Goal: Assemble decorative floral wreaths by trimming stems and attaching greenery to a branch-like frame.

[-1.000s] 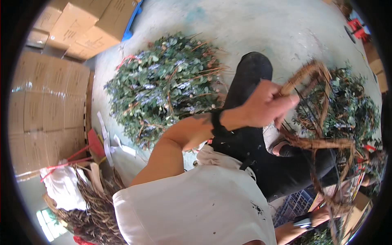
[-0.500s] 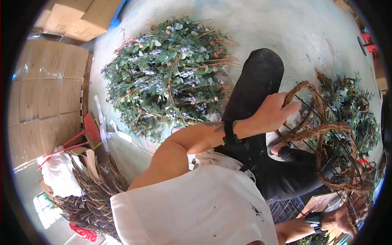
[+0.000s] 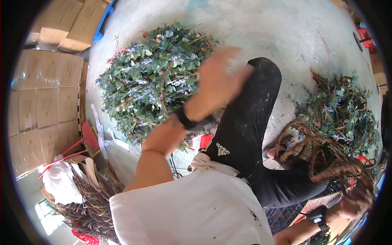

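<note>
My left hand [image 3: 218,79] is smeared by motion above the near edge of a big heap of artificial greenery sprays [image 3: 155,77]. Its fingers and thumb look apart, with nothing visible between them. Green leaves, small lilac flowers and brown stems make up the heap on the floor. At the lower right, my right hand [image 3: 345,210] grips a brown twisted-twig wreath frame [image 3: 326,141] made of several loops. Those loops reach over my bent leg, also blurred. Part of the right hand's fingers hides behind the twigs.
Stacked cardboard boxes [image 3: 45,106] line the left. A red broom [image 3: 90,134] and a pile of twig frames [image 3: 94,204] lie below them, beside a white bag [image 3: 61,181]. Decorated wreaths [image 3: 343,110] rest on the floor at right. A crate [image 3: 286,216] stands under my leg.
My left hand has let go of the twig wreath frame and swung left to the greenery heap. The frame has dropped lower, still in my right hand.
</note>
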Motion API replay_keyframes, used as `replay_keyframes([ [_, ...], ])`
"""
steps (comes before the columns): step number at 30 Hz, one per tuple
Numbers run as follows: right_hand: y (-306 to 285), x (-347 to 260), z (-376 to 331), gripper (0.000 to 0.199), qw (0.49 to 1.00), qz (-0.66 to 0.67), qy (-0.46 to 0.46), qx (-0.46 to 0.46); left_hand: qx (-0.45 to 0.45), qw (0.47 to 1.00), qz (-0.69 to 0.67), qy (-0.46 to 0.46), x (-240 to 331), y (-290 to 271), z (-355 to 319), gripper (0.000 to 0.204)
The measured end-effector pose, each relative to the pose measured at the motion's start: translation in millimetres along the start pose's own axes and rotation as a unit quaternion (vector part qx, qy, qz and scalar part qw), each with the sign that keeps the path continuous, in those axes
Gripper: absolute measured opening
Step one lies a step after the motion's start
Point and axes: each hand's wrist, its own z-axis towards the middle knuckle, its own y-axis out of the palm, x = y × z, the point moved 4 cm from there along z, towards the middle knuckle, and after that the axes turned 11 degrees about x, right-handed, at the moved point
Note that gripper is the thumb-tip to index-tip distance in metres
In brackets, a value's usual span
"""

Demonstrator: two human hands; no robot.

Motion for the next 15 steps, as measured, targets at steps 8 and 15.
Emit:
replay_keyframes([
  [8, 216.8, -150.4, -87.6, 0.054, 0.800, 0.394, 0.449, 0.051, -0.111, 0.808, 0.532, -0.228, -364.3, -116.1, -59.9, 0.080],
  [15, 252.0, -158.9, -122.6, 0.059, 0.787, 0.378, 0.470, -0.128, -0.102, 0.879, 0.362, -0.293, -339.2, -100.6, -73.8, 0.048],
])
